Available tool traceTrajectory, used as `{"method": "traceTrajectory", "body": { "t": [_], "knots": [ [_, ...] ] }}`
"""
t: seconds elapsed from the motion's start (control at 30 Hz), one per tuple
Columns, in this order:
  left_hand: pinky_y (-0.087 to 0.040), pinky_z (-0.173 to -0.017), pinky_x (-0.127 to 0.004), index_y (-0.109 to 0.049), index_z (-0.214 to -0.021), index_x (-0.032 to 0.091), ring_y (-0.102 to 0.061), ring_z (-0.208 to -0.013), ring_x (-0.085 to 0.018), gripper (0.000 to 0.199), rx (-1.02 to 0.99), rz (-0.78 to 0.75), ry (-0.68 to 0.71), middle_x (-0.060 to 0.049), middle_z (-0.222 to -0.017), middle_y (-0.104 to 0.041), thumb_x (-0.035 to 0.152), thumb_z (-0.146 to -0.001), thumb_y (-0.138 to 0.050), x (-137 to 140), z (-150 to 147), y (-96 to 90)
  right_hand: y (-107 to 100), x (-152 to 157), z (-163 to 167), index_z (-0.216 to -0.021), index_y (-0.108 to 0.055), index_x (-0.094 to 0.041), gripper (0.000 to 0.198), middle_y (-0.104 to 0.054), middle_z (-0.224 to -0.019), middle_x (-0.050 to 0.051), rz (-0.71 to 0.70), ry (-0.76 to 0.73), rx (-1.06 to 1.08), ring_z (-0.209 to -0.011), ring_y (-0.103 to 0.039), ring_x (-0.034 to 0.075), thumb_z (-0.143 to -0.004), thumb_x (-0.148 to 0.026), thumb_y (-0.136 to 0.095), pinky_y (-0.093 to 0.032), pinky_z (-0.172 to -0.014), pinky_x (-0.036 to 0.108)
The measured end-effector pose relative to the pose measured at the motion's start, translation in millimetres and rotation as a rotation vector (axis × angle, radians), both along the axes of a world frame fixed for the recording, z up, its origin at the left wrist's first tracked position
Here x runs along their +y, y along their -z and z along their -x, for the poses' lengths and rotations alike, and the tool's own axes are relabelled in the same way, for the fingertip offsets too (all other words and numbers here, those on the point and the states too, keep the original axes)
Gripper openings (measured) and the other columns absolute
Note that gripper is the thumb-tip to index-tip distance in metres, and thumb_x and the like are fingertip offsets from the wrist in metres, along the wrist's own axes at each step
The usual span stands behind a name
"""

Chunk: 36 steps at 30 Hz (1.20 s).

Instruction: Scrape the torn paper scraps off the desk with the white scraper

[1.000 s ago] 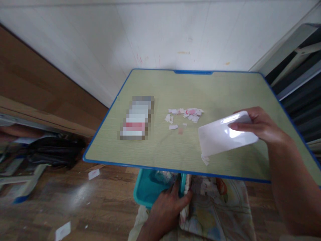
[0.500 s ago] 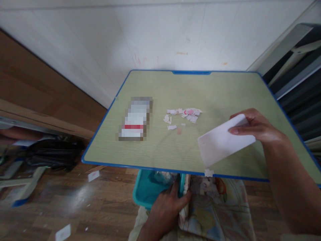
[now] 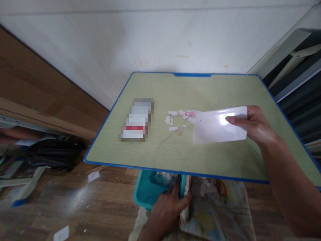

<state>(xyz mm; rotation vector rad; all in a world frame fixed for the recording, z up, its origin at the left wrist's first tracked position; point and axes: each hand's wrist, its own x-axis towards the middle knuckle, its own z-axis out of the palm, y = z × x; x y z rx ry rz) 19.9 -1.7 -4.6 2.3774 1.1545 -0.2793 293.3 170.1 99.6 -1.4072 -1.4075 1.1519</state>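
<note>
Sheet [image 3: 213, 132] of glossy white material sits right of centre in the frame, pinched between thumb and fingers of a worker's right hand [image 3: 257, 124], its left edge overlapping torn paper scraps [image 3: 189, 113] on a green, blue-rimmed table [image 3: 225, 90]. At bottom centre, the left hand [image 3: 168, 207] clasps the side of a teal basin [image 3: 144, 192] beside patterned cloth [image 3: 215, 219]. Left of centre lies a flat object [image 3: 136, 118] (too blurred for me to identify).
</note>
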Motion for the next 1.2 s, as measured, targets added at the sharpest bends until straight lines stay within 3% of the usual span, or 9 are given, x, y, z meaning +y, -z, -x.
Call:
{"method": "traceTrajectory", "body": {
  "t": [0.13, 0.27, 0.5, 0.67, 0.93, 1.2],
  "knots": [
    [-0.039, -0.067, -0.033, -0.019, -0.119, 0.032, -0.050, -0.084, -0.024, 0.066, 0.023, -0.011, 0.005, -0.015, -0.129, -0.020, 0.007, -0.064, -0.047, 0.4, -0.7, -1.7, 8.8, 5.0, 11.0, -0.069, -0.061, -0.015, 0.016, -0.058, -0.060, 0.000, -0.155, 0.170, 0.024, -0.046, -0.047, 0.007, -0.060, -0.028, -0.064, -0.036, -0.041, 0.020],
    [-0.040, -0.065, -0.032, -0.021, -0.118, 0.033, -0.051, -0.081, -0.023, 0.065, 0.039, -0.023, 0.004, -0.013, -0.128, -0.022, 0.005, -0.064, -0.046, -0.4, -1.0, -1.3, 13.3, 7.5, 18.5, -0.074, -0.062, -0.015, 0.021, -0.060, -0.064, 0.000, -0.145, 0.184, -0.047, -0.049, -0.048, 0.008, -0.061, -0.032, -0.062, -0.037, -0.043, 0.020],
    [-0.040, -0.066, -0.034, -0.018, -0.120, 0.033, -0.050, -0.085, -0.025, 0.069, 0.007, -0.024, 0.005, -0.013, -0.130, -0.018, 0.006, -0.063, -0.047, 0.3, -0.9, -2.3, 17.1, 9.3, 21.9, -0.075, -0.062, -0.014, 0.024, -0.060, -0.064, 0.001, -0.138, 0.119, -0.170, -0.050, -0.048, 0.008, -0.063, -0.034, -0.060, -0.037, -0.043, 0.019],
    [-0.041, -0.062, -0.034, -0.023, -0.119, 0.033, -0.052, -0.081, -0.025, 0.067, -0.026, -0.013, -0.008, -0.014, -0.132, -0.011, 0.006, -0.063, -0.047, 1.4, -1.7, -5.5, 17.7, 8.7, 25.4, -0.075, -0.063, -0.017, 0.021, -0.061, -0.063, 0.000, -0.110, 0.055, -0.167, -0.049, -0.050, 0.009, -0.063, -0.034, -0.060, -0.039, -0.042, 0.020],
    [-0.041, -0.065, -0.034, -0.021, -0.119, 0.035, -0.050, -0.085, -0.025, 0.068, -0.013, -0.010, -0.019, -0.012, -0.133, -0.012, 0.006, -0.063, -0.048, 0.1, -1.8, -2.6, 15.3, 3.3, 36.7, -0.075, -0.064, -0.021, 0.018, -0.064, -0.064, 0.000, -0.025, -0.084, -0.102, -0.050, -0.056, 0.012, -0.062, -0.033, -0.060, -0.043, -0.043, 0.023],
    [-0.042, -0.065, -0.034, -0.019, -0.120, 0.035, -0.049, -0.087, -0.025, 0.069, -0.033, -0.024, -0.023, -0.013, -0.133, -0.012, 0.005, -0.065, -0.047, -0.4, -1.2, -2.8, 24.7, 3.9, 44.0, -0.075, -0.064, -0.020, 0.019, -0.066, -0.070, 0.000, -0.112, 0.030, -0.099, -0.054, -0.057, 0.013, -0.062, -0.034, -0.060, -0.044, -0.045, 0.024]
  ]
}}
